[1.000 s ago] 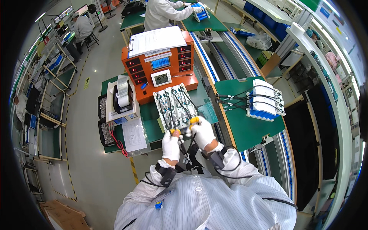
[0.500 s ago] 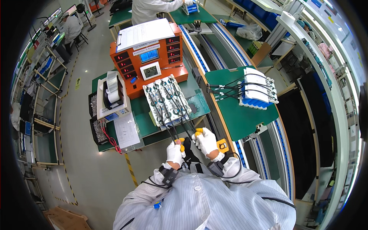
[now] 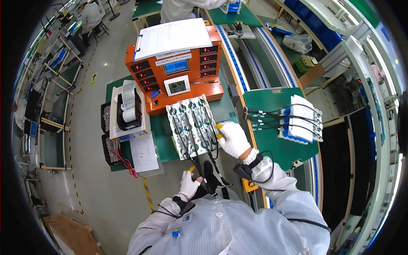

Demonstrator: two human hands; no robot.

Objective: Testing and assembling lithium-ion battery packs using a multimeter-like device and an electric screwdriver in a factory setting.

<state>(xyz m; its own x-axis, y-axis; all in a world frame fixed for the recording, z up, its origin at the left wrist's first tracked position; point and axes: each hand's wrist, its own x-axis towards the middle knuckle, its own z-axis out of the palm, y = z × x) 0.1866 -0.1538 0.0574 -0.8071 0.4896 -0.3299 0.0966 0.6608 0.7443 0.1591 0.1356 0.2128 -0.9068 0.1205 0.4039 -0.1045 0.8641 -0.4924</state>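
your right hand (image 3: 233, 138), gloved, rests on the right edge of the white fixture tray (image 3: 192, 126) on the green tabletop (image 3: 163, 140), fingers curled on a black lead; i cannot tell how firmly. the tray's long axis runs away from you. your left hand (image 3: 188, 183) hangs below the tray's near end, pinching a lead, so the right is nearer.

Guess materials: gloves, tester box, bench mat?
Gloves on left hand and right hand: white knit fabric, yellow-tipped fingers, probably coated. Orange tester box: looks like painted sheet metal, glossy with crisp edges. Green bench mat: matte, likely rubber.
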